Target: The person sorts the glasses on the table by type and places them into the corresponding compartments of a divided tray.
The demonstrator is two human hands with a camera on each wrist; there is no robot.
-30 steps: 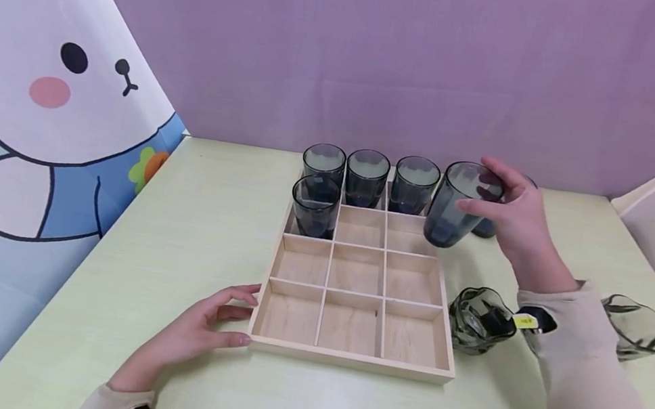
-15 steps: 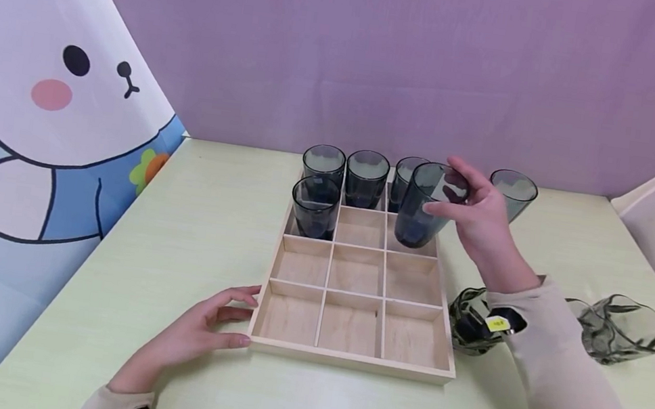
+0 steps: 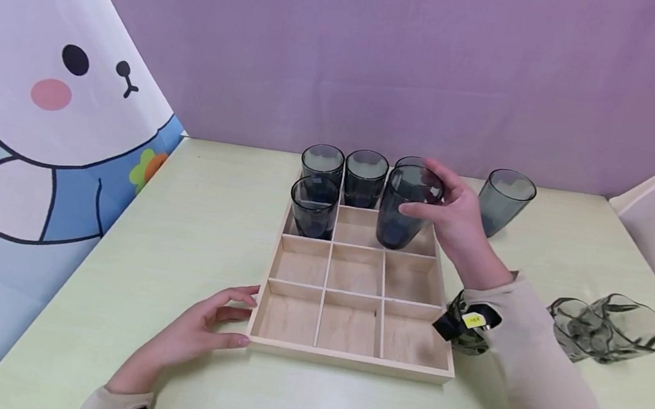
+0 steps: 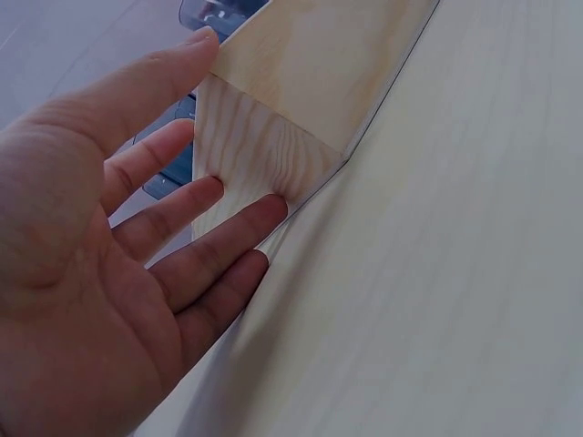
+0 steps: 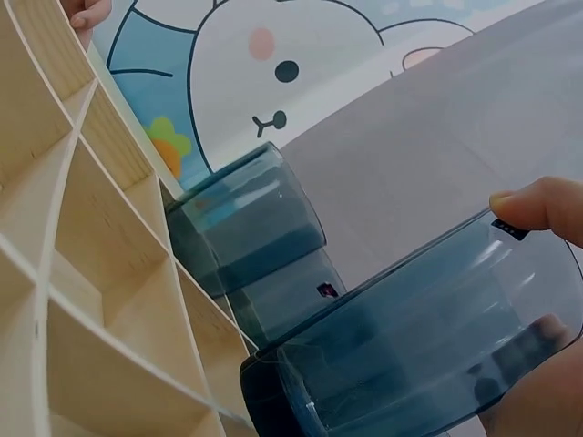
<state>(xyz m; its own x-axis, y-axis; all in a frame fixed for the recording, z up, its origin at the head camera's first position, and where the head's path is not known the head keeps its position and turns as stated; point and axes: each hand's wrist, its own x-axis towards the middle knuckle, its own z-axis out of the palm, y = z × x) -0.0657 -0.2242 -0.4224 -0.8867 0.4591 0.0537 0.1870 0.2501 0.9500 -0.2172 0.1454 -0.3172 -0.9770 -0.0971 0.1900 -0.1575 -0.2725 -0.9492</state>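
My right hand (image 3: pixel 464 227) holds a smoky blue-grey drinking glass (image 3: pixel 397 220) near its rim, thumb on the near side. In the head view, the glass overlaps the second row of a divided wooden tray (image 3: pixel 348 359), tilted slightly. In the right wrist view, the glass base (image 5: pixel 273 401) is close to the dividers; I cannot tell whether it touches. Similar glasses fill the back row, the right one partly hidden, and another glass (image 3: pixel 314 211) sits in the second row's left compartment. My left hand (image 3: pixel 198 328) rests against the tray's left side by the front corner, fingers extended.
One more blue-grey glass (image 3: pixel 504 200) stands on the table behind the right hand, outside the tray. Wavy greenish glasses (image 3: pixel 628 330) stand to the right, with another (image 3: pixel 470 341) beside the tray, partly behind the right wrist. A purple cloth (image 3: pixel 345 63) hangs behind.
My right hand has carried the glass leftward, from beside the tray's right edge to over its second row. The left hand and the tray have stayed in place.
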